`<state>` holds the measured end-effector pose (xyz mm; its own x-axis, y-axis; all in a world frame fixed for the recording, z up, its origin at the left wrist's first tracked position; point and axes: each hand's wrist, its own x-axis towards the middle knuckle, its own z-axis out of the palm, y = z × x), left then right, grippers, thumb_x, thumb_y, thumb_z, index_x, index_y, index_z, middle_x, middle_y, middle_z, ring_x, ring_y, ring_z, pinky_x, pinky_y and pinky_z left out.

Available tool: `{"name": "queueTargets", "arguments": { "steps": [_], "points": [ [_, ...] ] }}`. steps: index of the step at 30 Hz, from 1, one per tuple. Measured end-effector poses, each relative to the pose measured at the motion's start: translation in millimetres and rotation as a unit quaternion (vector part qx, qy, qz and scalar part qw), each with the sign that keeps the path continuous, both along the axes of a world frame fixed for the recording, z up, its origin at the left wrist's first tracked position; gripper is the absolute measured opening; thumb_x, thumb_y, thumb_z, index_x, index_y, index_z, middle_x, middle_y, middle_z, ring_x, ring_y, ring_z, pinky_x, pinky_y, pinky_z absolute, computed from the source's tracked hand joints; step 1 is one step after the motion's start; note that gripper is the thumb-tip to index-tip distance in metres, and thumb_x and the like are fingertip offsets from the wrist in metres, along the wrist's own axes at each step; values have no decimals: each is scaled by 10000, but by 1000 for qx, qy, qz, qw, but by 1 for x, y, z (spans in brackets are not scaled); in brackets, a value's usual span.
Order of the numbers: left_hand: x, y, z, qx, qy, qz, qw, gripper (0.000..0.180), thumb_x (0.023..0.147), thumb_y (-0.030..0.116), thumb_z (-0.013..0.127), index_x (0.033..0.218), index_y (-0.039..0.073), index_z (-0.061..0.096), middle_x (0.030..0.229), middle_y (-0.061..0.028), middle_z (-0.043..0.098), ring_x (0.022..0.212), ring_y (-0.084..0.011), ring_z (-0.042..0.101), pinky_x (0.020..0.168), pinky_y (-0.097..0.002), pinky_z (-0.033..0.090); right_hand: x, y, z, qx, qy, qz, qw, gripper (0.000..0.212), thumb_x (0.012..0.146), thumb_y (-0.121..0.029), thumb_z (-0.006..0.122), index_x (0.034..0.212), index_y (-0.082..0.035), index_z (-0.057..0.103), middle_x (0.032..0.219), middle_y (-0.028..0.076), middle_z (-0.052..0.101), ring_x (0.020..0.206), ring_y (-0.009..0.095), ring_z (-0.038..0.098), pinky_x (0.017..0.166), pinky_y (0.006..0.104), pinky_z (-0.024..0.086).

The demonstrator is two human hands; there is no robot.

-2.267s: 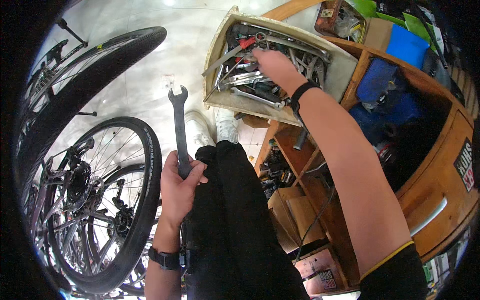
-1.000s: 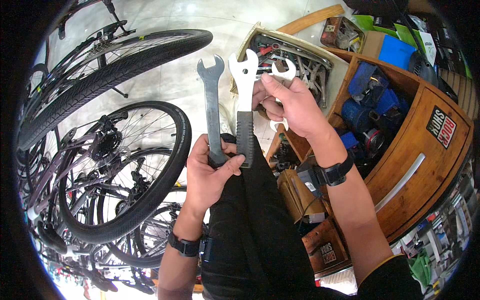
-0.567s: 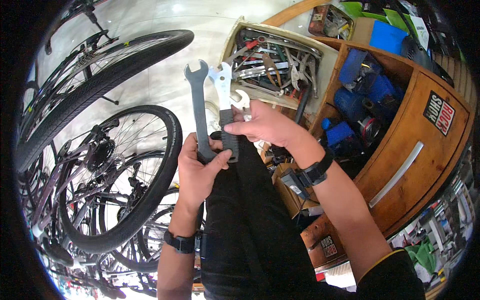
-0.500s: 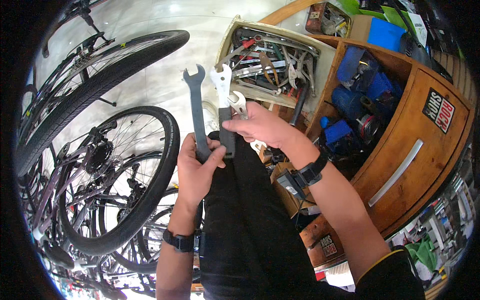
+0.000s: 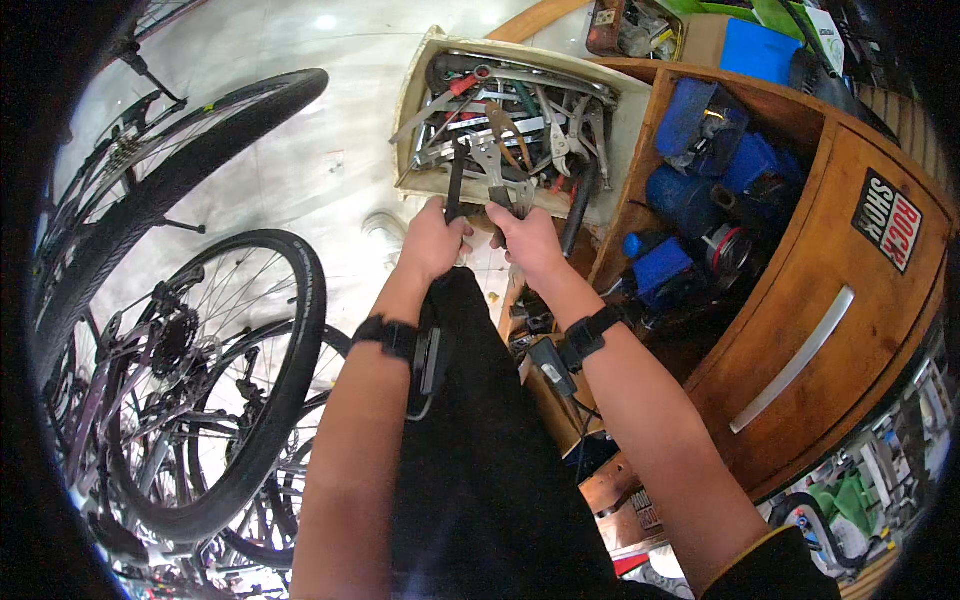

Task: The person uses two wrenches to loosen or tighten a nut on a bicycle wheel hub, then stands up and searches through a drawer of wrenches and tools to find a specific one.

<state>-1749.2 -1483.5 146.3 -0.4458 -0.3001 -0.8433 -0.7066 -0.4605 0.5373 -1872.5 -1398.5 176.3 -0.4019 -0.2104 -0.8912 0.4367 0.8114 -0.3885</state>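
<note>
My left hand [image 5: 436, 240] is closed round a dark flat open-ended wrench [image 5: 456, 182], its jaw pointing away from me. Close beside it, my right hand [image 5: 528, 244] grips a silver wrench with a dark handle [image 5: 487, 160]. A smaller silver open-ended wrench [image 5: 525, 196] shows at the same hand, partly covered by the fingers. Both hands are at the near edge of a cream-coloured drawer [image 5: 632, 112], and the wrench heads overlap its inside. In the drawer lie several loose tools, among them locking pliers [image 5: 558, 140] and a red-handled tool [image 5: 462, 86].
Bicycles with black tyres [image 5: 312, 330] stand along the left. To the right is a wooden cabinet [image 5: 780, 400] with blue bins [image 5: 700, 125] on its open shelf. A small parts box [image 5: 630, 32] and a blue-sided carton [image 5: 760, 55] sit at the far right.
Both hands have moved forward from above my lap to the drawer, carrying the wrenches. The wrenches, earlier held up broadside, now point away over the drawer's tools.
</note>
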Motion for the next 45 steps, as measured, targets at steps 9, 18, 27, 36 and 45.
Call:
{"name": "queueTargets", "arguments": {
  "steps": [9, 18, 27, 36, 45],
  "points": [
    [-29, 17, -29, 157, 53, 136, 977, 231, 828, 13, 515, 1042, -54, 459, 799, -137, 615, 647, -191, 594, 573, -293, 478, -20, 14, -21, -33, -99, -54, 993, 307, 893, -296, 650, 969, -2, 610, 731, 14, 599, 596, 109, 499, 539, 281, 413],
    [2, 0, 11, 307, 63, 108, 943, 238, 953, 209, 434, 1024, 17, 555, 803, -99, 643, 665, -187, 618, 648, -281, 504, -1, 9, -26, -127, -93, -98, 983, 251, 871, -229, 686, 906, 15, 633, 775, 25, 629, 661, 107, 550, 607, 273, 456],
    [20, 17, -12, 301, 50, 135, 943, 522, 959, 528, 396, 1070, 60, 599, 923, -55, 620, 864, -144, 567, 738, -288, 452, 2, -1, -3, -96, -146, -13, 985, 261, 868, -189, 676, 1013, 20, 618, 883, 51, 654, 742, 122, 581, 633, 271, 487],
    [22, -8, 6, 251, 66, 364, 895, 381, 986, 264, 404, 1042, -64, 588, 852, -87, 627, 760, -190, 594, 746, -319, 480, 22, -2, -19, -145, -122, 180, 965, 302, 922, -185, 611, 1113, 47, 624, 979, 40, 665, 888, 93, 577, 836, 255, 466],
    [58, -7, 43, 318, 69, 196, 925, 388, 991, 239, 414, 916, -53, 659, 977, -135, 650, 894, -204, 600, 878, -323, 446, -6, -31, -16, -163, -119, 189, 961, 268, 917, -264, 601, 830, -17, 659, 774, 29, 645, 694, 113, 554, 680, 262, 450]
  ]
}}
